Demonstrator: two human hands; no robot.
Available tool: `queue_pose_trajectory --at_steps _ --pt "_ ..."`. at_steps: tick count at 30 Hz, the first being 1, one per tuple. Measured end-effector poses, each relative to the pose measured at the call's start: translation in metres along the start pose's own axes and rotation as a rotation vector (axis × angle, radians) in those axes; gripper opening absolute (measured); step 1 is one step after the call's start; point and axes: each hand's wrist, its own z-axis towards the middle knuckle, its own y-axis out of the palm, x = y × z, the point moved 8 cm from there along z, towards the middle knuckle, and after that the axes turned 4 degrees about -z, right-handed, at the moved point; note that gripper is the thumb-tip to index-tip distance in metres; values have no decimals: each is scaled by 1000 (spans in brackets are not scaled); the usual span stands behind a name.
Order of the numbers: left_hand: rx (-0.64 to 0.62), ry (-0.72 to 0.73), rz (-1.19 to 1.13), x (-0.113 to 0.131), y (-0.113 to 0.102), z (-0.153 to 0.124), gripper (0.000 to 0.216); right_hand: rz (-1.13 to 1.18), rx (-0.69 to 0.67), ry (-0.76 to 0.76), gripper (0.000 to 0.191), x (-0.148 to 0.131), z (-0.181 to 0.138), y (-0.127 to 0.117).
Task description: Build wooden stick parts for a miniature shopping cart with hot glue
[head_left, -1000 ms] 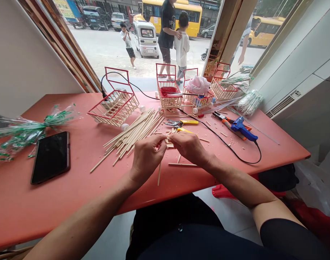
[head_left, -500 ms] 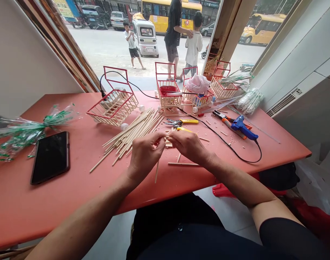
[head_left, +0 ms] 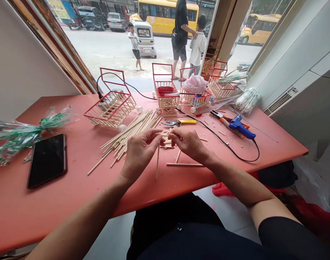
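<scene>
My left hand (head_left: 141, 150) is pinched closed on a thin wooden stick (head_left: 157, 162), which hangs down from its fingertips over the table's near side. My right hand (head_left: 188, 143) is a short gap to the right, thumb and fingers pressed together; what they hold, if anything, I cannot make out. Short cut sticks (head_left: 168, 142) lie behind and between the hands. A loose pile of long sticks (head_left: 137, 130) is beyond my left hand. Wire-stripping pliers (head_left: 181, 122) with yellow grips lie just past my right hand, partly hidden. One stick (head_left: 185, 165) lies below my right wrist.
Small stick-built carts (head_left: 110, 106) with red rims stand along the back of the red table (head_left: 94, 202). A blue glue gun (head_left: 239, 124) and its cable lie right, beside orange-handled pliers (head_left: 217, 115). A phone (head_left: 47, 160) and plastic wrappers (head_left: 26, 133) lie left. People stand outside.
My hands have parted from fingertips touching to a small gap, the left one moving left with the stick. The view has shifted slightly. People outside have moved a little.
</scene>
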Motion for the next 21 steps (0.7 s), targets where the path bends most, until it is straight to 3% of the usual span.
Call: queue_pose_trajectory --at_steps 8,13,21 --pt "-137 -221 -195 -8 6 4 38 31 1 -3 31 -1 1 -1" --pt "-130 -194 -168 -7 4 5 40 63 15 -20 32 -3 0 -2" --pt "-85 -92 -44 1 -1 6 23 104 28 -46 34 -6 -1 0"
